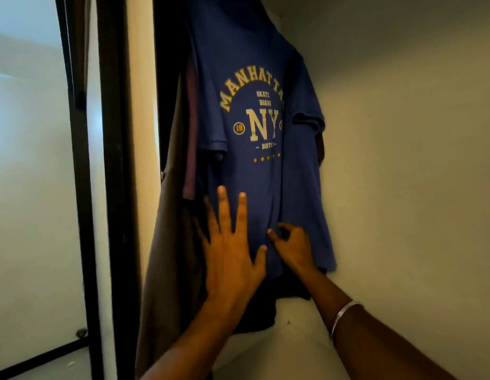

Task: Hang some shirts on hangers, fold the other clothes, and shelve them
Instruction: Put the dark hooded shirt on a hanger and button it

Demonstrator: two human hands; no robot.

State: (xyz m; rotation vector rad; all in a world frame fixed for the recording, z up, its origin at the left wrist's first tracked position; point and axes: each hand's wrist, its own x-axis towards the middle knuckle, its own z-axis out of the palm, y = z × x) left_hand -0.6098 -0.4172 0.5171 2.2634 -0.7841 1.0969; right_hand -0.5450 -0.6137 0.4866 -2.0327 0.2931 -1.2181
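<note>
Blue T-shirt hangs front-facing inside a pale-walled closet recess; its top runs out of frame, so the hanger itself isn't visible. Print reads "MANHATTAN" in an arc, "NY" big in the middle, small lines of text and a row of yellow stars below. All positions below are relative to this shirt.

Left hand: flat against the shirt's lower front, below the print, fingers straight and spread, thumb out to the right. Palm covers the lower left part of the hem area. Not gripping anything.

Right hand: just right of the left hand, at the same lower-front zone. Thumb and forefinger curl together on a small fold of the shirt fabric, pinching it. Silver bangle sits on that forearm, lower right of the shirt.

Left of the shirt, touching or overlapping its edge: a maroon garment, narrow strip visible, then a grey-brown garment hanging further left and reaching lower than the shirt's hem. Behind and below the hem: a dark garment, colour hard to tell in the shadow.

Under the shirt: white shelf surface. Right of it: plain closet wall. Far left of it: dark door frame, then a bright room beyond.
</note>
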